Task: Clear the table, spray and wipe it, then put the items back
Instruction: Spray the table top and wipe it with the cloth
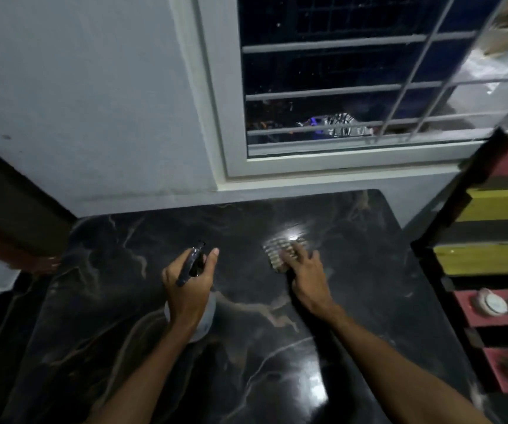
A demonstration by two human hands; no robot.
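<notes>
A glossy black marble-patterned table (246, 347) fills the lower middle of the head view. My left hand (186, 286) grips a spray bottle (192, 264) with a dark trigger head and a pale body, held upright over the table's left-centre. To the right, my right hand (306, 270) presses a striped cloth (278, 252) flat on the tabletop with spread fingers. The cloth lies bunched under and ahead of the fingers, close to a bright light reflection.
A white wall and a barred window (353, 87) stand behind the table. At the right is a slatted rack (491, 240) in pink, yellow and black holding white items and green leaves. A dark brown piece of furniture (11, 209) stands at the left.
</notes>
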